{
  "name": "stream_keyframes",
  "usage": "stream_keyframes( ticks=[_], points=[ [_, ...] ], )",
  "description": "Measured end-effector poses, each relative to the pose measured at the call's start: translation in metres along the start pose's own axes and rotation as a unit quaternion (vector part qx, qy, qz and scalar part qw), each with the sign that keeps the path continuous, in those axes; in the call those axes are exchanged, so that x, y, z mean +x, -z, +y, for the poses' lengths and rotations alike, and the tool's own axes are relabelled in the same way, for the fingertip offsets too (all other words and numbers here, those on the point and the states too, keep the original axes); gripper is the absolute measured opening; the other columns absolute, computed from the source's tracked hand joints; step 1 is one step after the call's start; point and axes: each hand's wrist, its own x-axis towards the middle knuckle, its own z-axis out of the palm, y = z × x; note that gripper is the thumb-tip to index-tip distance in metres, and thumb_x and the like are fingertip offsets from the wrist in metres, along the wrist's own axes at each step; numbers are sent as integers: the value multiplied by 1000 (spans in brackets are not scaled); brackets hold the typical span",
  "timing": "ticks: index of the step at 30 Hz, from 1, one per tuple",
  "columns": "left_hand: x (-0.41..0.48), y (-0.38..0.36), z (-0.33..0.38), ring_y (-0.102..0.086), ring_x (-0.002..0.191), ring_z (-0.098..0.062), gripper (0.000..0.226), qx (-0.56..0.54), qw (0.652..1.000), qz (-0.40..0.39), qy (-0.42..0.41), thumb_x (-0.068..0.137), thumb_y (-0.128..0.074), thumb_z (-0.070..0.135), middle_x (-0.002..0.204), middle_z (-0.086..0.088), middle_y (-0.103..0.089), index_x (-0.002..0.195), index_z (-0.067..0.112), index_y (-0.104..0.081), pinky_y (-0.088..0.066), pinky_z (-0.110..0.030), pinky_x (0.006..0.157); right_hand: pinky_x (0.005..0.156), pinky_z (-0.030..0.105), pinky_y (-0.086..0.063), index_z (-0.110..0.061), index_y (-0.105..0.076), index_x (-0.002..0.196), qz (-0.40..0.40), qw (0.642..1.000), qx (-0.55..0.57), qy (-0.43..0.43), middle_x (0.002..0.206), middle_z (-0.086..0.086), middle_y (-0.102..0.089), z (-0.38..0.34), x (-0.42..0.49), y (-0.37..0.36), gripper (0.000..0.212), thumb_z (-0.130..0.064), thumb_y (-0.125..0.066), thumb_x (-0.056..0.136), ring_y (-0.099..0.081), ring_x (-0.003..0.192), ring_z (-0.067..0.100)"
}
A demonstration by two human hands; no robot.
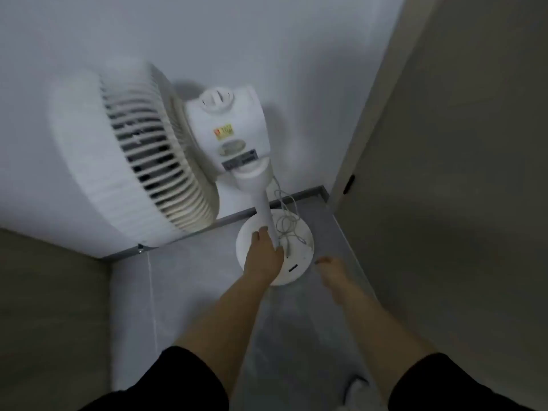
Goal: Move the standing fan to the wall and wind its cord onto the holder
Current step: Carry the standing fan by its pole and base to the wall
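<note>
A white wall fills the top of the view, and a beige door runs down the right, cut off by the frame edge. On the grey floor between them, one standing fan sits right against the wall. Its grille is smeared by motion blur and the labels on the motor housing are unreadable. The round base lies flat on the floor beside the grey baseboard, partly hidden by the person's arm. Two bare forearms reach down from two black sleeves. The left hand grips the pole low down, just above the base, with its fingers wrapped round it. The right hand hangs just right of the base, touching nothing and too blurred to tell how its fingers lie. One thin cord dangles in loose loops behind the pole over the base, and its ends are hard to make out. A small dark latch marks the door edge
</note>
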Motion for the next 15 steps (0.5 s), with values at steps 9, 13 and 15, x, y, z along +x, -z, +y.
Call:
stream_keyframes(
  ticks=[9,13,15],
  points=[
    [129,-63,-70,-49,120,-28,54,-121,983,136,-11,89,-60,16,136,-15,-46,136,5,-36,-41,-29,89,71,32,-38,-11,-48,68,-19,999,-17,-28,64,4,-42,50,150,-63,23,-5,-50,90,-43,64,19],
    [155,-81,-88,-55,104,-23,40,-194,972,130,-4,85,-65,20,114,-5,-56,120,10,-47,-47,-34,83,83,31,-42,-3,-59,111,-1,999,-2,-53,99,12,-57,66,202,-84,23,-7,-43,96,-51,96,23],
    [166,-85,-92,-56,98,-21,39,-225,967,123,5,84,-67,21,107,-2,-56,117,11,-48,-49,-36,84,83,32,-42,5,-51,127,-8,998,7,-63,116,14,-56,70,220,-90,34,-7,-42,96,-47,96,22]
  ],
)
